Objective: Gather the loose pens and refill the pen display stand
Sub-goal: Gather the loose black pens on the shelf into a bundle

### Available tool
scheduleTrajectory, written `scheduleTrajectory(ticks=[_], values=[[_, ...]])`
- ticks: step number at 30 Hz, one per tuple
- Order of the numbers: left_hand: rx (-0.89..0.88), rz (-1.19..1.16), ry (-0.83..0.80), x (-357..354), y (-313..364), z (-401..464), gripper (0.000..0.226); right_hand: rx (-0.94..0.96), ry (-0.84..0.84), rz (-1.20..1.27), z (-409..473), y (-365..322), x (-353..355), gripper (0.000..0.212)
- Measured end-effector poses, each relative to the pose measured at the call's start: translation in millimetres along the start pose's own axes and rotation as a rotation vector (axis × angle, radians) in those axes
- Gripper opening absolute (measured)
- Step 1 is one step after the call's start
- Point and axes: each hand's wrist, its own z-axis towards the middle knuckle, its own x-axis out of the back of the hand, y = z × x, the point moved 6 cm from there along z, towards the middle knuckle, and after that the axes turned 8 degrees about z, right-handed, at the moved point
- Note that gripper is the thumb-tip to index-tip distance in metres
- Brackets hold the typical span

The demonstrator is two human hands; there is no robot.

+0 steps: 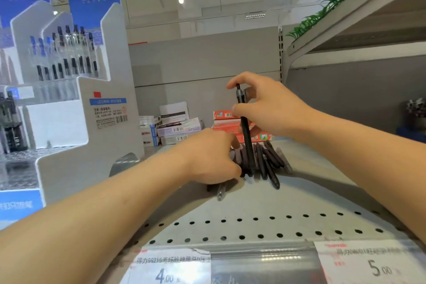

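Several loose black pens (265, 161) lie in a pile on the grey metal shelf (288, 203). My left hand (212, 157) rests on the left side of the pile, fingers curled over some of the pens. My right hand (269, 106) holds one black pen (245, 131) upright, pinched near its top, with its tip down on the pile. One more pen (221, 191) pokes out from under my left hand. The white and blue pen display stand (69, 90) stands at the left, with pens upright in its upper tiers.
Small boxes, white (175, 127) and red (230, 122), are stacked at the back of the shelf behind the pile. An upper shelf (357, 37) overhangs on the right. Price tags (170, 267) run along the shelf's perforated front edge.
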Motion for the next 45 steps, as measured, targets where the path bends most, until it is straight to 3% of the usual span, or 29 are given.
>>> scheduleTrajectory(ticks=[7,10,16,19,23,25,29,32,35,37,38,42,45], values=[[0.026,0.108,-0.031,2.2,7.0,-8.7,0.035,-0.008,-0.003,0.056,1.4,2.9,1.9,0.039],[0.040,0.082,-0.021,7.7,2.3,-8.6,0.043,-0.030,-0.013,0.071,0.5,3.6,1.9,0.038],[0.202,-0.272,0.353,45.1,-36.3,-8.0,0.061,-0.071,-0.041,0.170,0.7,8.9,-2.3,0.032],[0.213,-0.516,0.281,37.3,-43.8,-5.7,0.061,-0.073,-0.106,0.159,-2.4,9.6,-10.2,0.046],[0.167,-0.781,0.122,30.8,-35.9,-7.3,0.025,-0.054,-0.093,0.177,-3.8,5.3,-8.3,0.074],[0.123,-0.805,0.059,29.1,-30.8,-9.1,0.015,-0.046,-0.087,0.175,-4.6,2.3,-6.6,0.075],[0.023,-0.670,-0.017,26.3,-24.1,-9.4,0.013,-0.069,-0.136,0.241,-6.6,-2.0,-10.2,0.037],[-0.014,-0.625,-0.072,27.9,-27.0,-10.3,0.024,-0.033,-0.112,0.183,-6.7,-5.2,-9.5,0.014],[0.182,-0.695,0.100,32.7,-64.4,-5.1,0.025,-0.006,-0.084,0.153,-6.1,-7.0,-8.0,0.009],[0.325,-0.508,0.240,28.9,-92.6,-1.4,0.018,0.011,-0.082,0.123,-6.0,-7.9,-8.4,0.010],[0.342,-0.369,0.215,21.0,-99.2,2.3,0.019,0.016,-0.090,0.114,-5.9,-7.9,-9.4,0.010],[0.251,-0.074,-0.205,-30.1,-93.0,20.1,0.037,0.014,-0.149,0.140,-5.4,-9.3,-15.1,0.017],[0.253,-0.037,-0.267,-36.4,-84.9,26.7,0.035,0.022,-0.163,0.151,-5.7,-10.2,-17.4,0.024]])
